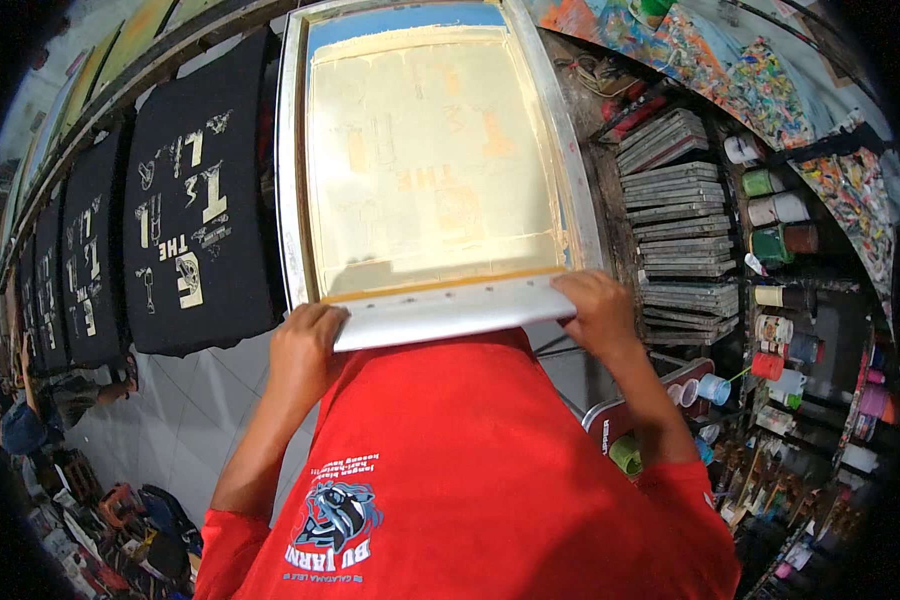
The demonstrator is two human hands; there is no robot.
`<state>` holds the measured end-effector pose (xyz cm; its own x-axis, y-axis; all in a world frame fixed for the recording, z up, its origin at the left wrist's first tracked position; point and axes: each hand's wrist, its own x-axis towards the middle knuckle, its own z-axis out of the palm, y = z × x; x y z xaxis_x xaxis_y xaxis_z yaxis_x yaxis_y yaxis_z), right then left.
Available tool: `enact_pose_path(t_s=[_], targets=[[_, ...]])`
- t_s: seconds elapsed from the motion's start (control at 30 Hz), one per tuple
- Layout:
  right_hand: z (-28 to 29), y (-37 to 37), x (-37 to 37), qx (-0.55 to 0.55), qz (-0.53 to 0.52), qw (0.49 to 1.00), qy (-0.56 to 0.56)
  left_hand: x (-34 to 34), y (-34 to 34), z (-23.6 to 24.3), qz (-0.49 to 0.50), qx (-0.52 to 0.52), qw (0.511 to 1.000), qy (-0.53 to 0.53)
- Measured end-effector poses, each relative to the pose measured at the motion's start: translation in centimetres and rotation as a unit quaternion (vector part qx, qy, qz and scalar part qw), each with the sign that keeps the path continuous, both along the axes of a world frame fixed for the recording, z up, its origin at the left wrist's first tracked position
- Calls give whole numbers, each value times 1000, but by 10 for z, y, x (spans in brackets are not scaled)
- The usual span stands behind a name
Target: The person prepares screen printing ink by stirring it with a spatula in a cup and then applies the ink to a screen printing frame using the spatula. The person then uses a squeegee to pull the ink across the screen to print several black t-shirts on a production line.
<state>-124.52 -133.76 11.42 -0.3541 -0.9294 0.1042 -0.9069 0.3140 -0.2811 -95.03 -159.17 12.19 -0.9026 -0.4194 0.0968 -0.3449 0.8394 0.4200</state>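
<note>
My left hand [310,340] is closed on the left end of a wide silver squeegee [440,318] with a yellow blade edge. My right hand [595,310] grips the same squeegee at its right end. The squeegee lies across the near end of a screen-printing frame [291,160], just in front of my red-shirted belly. Cream ink [430,190] covers the mesh inside the silver frame, with faint stencil shapes showing through and blue strips at the far end and right side.
Black shirts [205,120] with cream prints lie on boards at left. Stacked frames [685,220] and shelved ink pots [775,240] stand right, beneath a paint-splattered surface [760,70]. At lower left, another person [25,420] is near the shirts, beside assorted items [120,510] on the floor.
</note>
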Motion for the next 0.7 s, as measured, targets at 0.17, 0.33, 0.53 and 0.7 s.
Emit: enact_pose_path(t_s=[0.17,0.33,0.53,0.7], targets=[[-15,2,12,-8,-18,1000,4,0,5,-24,12,-30,999,-12],[-21,-36,-24,-29,-1,999,26,-29,-35,-41,-6,-83,996,11],[-34,-104,-84,-71,-10,995,74,-85,-101,-48,-8,-95,995,7],[-41,-165,-138,-105,10,990,92,-131,-156,-63,20,-123,992,5]])
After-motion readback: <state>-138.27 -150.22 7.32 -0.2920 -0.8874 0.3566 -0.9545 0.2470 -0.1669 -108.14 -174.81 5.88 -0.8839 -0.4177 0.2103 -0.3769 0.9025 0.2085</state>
